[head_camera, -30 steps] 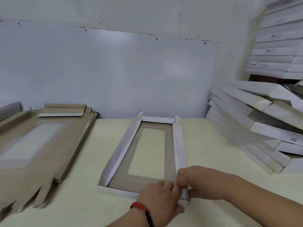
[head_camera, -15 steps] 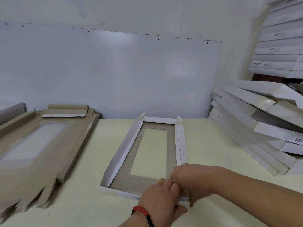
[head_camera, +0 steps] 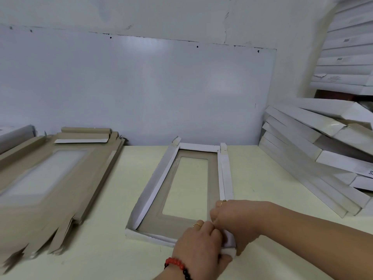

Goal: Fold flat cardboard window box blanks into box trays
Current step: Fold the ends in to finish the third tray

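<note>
At the near right corner of the half-folded window box blank [head_camera: 193, 190] lying mid-table [head_camera: 262, 178], your left hand [head_camera: 198, 245] and right hand [head_camera: 234, 217] meet, fingers curled and pinching the white corner flap [head_camera: 229, 242]. A stack of flat brown blanks [head_camera: 46, 178] lies at left; finished white box trays [head_camera: 314, 158] lean at right. Their printed labels are too blurred to read. A red-and-black bead bracelet [head_camera: 177, 265] circles your left wrist.

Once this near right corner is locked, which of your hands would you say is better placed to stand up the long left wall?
Left, probably. The left hand sits nearer the leaning left wall of the tray; the right hand would need to cross over it.
</note>
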The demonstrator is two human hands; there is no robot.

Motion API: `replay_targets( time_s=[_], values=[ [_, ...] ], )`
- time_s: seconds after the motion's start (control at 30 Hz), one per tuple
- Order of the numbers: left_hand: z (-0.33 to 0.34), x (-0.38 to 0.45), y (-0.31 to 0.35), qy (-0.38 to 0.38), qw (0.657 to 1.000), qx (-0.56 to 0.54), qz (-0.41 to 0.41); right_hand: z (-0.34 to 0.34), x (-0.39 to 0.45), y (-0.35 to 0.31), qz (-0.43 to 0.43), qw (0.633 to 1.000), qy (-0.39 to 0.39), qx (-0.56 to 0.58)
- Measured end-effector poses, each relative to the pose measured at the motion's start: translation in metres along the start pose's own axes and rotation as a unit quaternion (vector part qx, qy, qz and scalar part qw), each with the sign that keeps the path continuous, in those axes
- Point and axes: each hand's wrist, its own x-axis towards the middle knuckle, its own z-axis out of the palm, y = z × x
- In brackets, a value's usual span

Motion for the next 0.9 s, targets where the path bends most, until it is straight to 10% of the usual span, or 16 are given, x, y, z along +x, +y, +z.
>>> replay_targets(
  time_s=[0.9],
  values=[
    [-0.011,-0.001,0.006,-0.114,0.993,-0.004,-0.029,0.021,0.004,0.005,-0.031,0.996,0.078,0.002]
  ],
)
